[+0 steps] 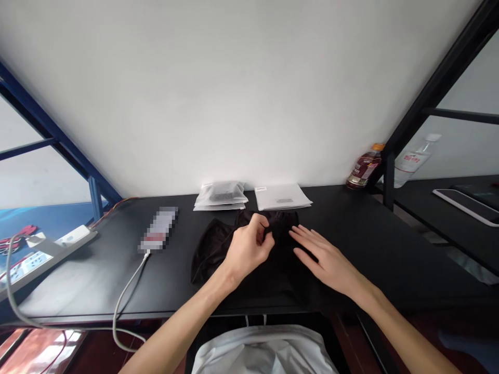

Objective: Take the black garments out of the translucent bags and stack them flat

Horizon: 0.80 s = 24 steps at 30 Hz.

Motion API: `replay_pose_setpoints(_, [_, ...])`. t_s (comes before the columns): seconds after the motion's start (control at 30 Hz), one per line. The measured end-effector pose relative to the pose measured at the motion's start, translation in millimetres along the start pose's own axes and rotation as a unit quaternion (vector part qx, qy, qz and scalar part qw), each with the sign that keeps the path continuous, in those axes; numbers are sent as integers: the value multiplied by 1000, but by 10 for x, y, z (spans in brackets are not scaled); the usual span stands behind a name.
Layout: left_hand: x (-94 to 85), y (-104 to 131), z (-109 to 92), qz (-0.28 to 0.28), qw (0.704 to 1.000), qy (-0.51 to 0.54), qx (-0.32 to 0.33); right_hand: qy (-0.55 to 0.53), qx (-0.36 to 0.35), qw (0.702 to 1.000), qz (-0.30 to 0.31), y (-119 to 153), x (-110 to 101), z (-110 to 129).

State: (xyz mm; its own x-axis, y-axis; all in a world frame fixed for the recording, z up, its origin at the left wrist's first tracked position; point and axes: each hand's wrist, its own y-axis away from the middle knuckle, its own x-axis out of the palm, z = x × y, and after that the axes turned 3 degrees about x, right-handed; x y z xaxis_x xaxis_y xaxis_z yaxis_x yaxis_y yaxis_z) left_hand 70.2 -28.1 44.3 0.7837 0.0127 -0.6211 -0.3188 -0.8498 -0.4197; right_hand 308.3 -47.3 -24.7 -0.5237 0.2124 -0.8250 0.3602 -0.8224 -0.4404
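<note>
A black cloth garment [212, 249] lies bunched on the black table, near its front middle. Over its centre, my left hand [251, 244] has its fingers curled toward the thumb; whether they pinch any of the dark fabric is too dark to tell. My right hand [325, 257] rests palm down at the garment's right side, fingers stretched out and slightly apart, holding nothing. Behind the garment lie a stack of frosted plastic bags [222, 196] on the left and a flat white bag [283, 197] on the right.
A phone [159, 228] with a white cable [127, 296] lies left on the table [374, 249]. A power strip [54, 254] is at the far left. A dark drink bottle [364, 169] stands back right; beyond the frame are a clear bottle [415, 161] and another phone [468, 205].
</note>
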Motion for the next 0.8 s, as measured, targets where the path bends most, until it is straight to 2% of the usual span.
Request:
replay_pose_setpoints(0.13, [-210,101,120,-13,992,-112,52,31,-34,998,42,23,54,25])
replay_pose_setpoints(0.2, [-296,156,173,-13,984,-170,44,44,-37,997,42,35,52,-11])
replay_pose_setpoints(0.3, [-388,231,230,19,968,-247,-36,51,-38,997,36,51,34,-64])
replay_pose_setpoints(0.4, [-437,287,267,106,937,-309,-121,50,-35,997,38,65,34,-83])
replay_pose_setpoints(0.5, [-459,311,285,141,920,-335,-149,45,-30,998,45,84,60,-82])
replay_pose_setpoints(0.6, [-466,307,262,100,931,-331,-114,32,-22,998,47,106,86,-80])
replay_pose_setpoints(0.67, [-452,308,222,80,950,-298,-49,20,-18,999,47,116,95,-80])
replay_pose_setpoints(0.73, [-412,320,172,93,962,-256,26,9,-15,999,45,120,98,-79])
replay_pose_setpoints(0.8, [-347,338,135,126,961,-235,73,1,-14,999,42,119,97,-76])
